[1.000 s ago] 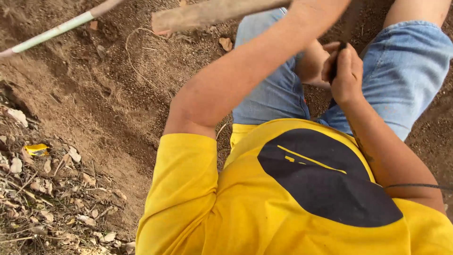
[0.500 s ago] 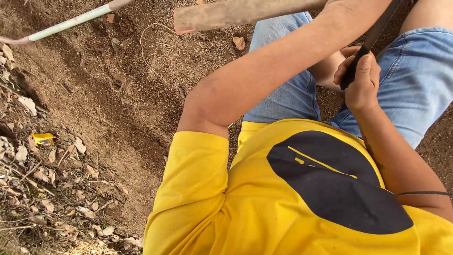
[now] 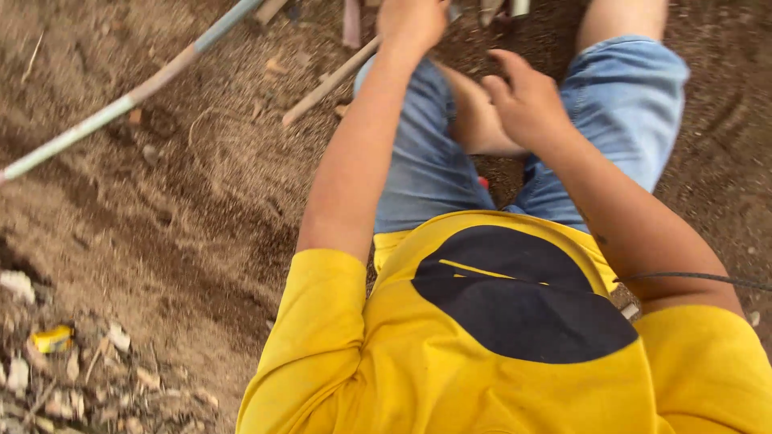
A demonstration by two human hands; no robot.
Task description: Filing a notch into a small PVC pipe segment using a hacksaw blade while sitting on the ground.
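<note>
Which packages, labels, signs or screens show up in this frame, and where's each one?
Yellow wrapper or packet: lower left, lying crumpled among dry leaves and litter on the dirt; small, bright yellow, too blurred to tell more.
Dark patch on the yellow shirt: on the chest, bottom centre; rounded black shape with a thin yellow line across it.
No signs or screens in view.

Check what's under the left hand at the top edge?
Under the left hand a thin wooden stick slants out over bare soil. Whether the grip closes on it is blurred; the hand covers the stick's upper end.
</note>
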